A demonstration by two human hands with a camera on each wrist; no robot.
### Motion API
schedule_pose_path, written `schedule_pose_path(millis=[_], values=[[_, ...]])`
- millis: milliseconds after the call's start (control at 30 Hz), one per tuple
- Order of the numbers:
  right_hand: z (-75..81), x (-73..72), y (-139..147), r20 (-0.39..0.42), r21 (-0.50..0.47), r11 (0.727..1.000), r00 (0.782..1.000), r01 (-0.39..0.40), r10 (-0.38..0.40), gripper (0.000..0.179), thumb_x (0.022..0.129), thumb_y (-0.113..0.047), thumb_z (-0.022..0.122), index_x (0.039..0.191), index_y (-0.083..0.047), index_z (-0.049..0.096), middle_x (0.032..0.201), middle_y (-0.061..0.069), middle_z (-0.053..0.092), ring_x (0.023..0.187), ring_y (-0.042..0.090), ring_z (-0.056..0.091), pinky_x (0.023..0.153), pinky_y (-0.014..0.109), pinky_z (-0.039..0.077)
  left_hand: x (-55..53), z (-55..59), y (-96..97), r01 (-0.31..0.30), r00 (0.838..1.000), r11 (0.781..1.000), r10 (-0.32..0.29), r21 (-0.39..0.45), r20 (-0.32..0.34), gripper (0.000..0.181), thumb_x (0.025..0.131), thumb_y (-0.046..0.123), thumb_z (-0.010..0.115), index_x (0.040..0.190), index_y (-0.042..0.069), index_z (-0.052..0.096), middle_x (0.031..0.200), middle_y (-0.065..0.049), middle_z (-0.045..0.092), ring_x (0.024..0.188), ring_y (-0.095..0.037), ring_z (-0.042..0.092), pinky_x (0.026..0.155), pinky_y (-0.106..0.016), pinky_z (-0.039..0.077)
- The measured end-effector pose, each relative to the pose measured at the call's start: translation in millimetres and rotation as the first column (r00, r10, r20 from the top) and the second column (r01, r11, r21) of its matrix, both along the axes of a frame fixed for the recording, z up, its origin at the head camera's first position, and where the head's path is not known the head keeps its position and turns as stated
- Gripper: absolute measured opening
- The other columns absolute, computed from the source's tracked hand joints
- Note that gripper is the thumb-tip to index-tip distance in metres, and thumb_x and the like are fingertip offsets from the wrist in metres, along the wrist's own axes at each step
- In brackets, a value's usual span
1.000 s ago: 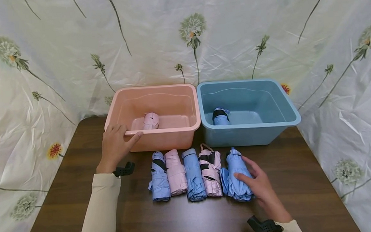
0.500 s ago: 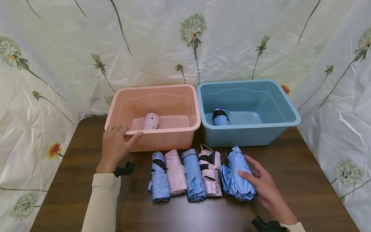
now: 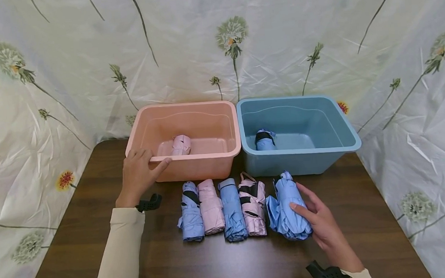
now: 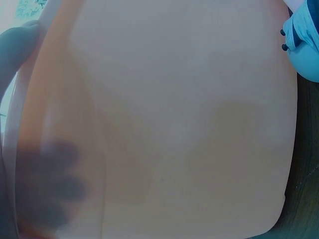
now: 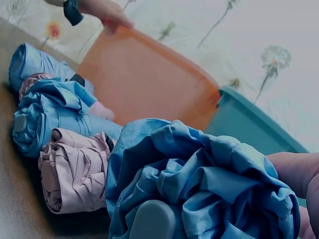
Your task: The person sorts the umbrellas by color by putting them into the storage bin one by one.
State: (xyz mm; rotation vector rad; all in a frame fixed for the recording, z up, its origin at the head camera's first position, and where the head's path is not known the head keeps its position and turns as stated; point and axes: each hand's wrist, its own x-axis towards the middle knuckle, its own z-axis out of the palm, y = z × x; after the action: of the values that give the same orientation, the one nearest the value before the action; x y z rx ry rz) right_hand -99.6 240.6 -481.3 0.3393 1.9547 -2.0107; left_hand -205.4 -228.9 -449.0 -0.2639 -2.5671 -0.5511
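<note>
My left hand [image 3: 139,172] grips the front rim of the pink bin [image 3: 197,168] near its left corner. In the left wrist view its fingers show as shadows through the bin wall [image 4: 174,99], with the thumb at the left edge. My right hand [image 3: 323,222] holds a loosely folded blue umbrella [image 3: 291,209], thumb on top; its other fingers are partly hidden. The right wrist view shows this umbrella's ruffled end [image 5: 209,184] close up. To its left lie a pink umbrella with black patches [image 3: 253,205], a blue one [image 3: 233,211], a pink one [image 3: 212,208] and another blue one [image 3: 191,214].
A blue bin [image 3: 301,161] stands right beside the pink bin, with a blue umbrella [image 3: 265,140] inside. One pink umbrella [image 3: 181,145] lies in the pink bin. Flowered cloth [image 3: 185,51] hangs behind the dark wooden table [image 3: 224,272].
My right hand has drawn the blue umbrella slightly to the right, away from the row, and its top end has shifted toward the blue bin. The left hand has stayed put.
</note>
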Motion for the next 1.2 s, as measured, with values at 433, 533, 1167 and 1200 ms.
schedule_pose_path(millis=[433,533,1167,1200], values=[[18.6,5.4,-0.7,-0.040,0.016,1.000,0.999,-0.022,0.023,0.067,0.095,-0.029,0.062,0.151,-0.036,0.026,0.146,0.020,0.030,0.108,0.028,0.054,0.083,0.036,0.052,0.5,2.2,0.9,-0.008,1.000,1.000,0.008,-0.005,0.008,0.053,0.080,0.052,0.069,0.072,0.004,0.048,0.069,-0.006,0.040,0.076,-0.028,0.041,0.067,-0.043,0.031],[25.8,7.2,-1.9,-0.046,-0.006,1.000,0.999,-0.021,0.021,0.067,0.095,-0.028,0.061,0.151,-0.036,0.026,0.147,0.019,0.029,0.109,0.028,0.054,0.084,0.038,0.052,0.5,2.2,0.8,-0.007,1.000,1.000,0.007,-0.003,0.007,0.053,0.080,0.052,0.069,0.072,0.004,0.048,0.069,-0.006,0.040,0.076,-0.028,0.041,0.067,-0.044,0.031],[67.4,14.0,-3.2,-0.132,-0.037,0.999,0.991,-0.018,0.013,0.063,0.097,-0.022,0.059,0.150,-0.038,0.028,0.143,0.014,0.031,0.106,0.022,0.059,0.082,0.037,0.053,0.0,1.6,0.2,0.002,1.000,1.000,-0.002,0.001,-0.005,0.053,0.080,0.052,0.069,0.072,0.004,0.049,0.068,-0.005,0.040,0.076,-0.028,0.042,0.067,-0.044,0.031],[69.1,13.9,-3.0,-0.144,-0.035,0.999,0.990,-0.016,0.011,0.064,0.097,-0.021,0.059,0.150,-0.037,0.028,0.142,0.014,0.032,0.105,0.022,0.060,0.082,0.037,0.053,-0.1,1.3,0.0,0.003,1.000,1.000,-0.003,0.001,-0.007,0.053,0.080,0.052,0.069,0.072,0.004,0.049,0.068,-0.005,0.040,0.076,-0.028,0.042,0.067,-0.044,0.031]])
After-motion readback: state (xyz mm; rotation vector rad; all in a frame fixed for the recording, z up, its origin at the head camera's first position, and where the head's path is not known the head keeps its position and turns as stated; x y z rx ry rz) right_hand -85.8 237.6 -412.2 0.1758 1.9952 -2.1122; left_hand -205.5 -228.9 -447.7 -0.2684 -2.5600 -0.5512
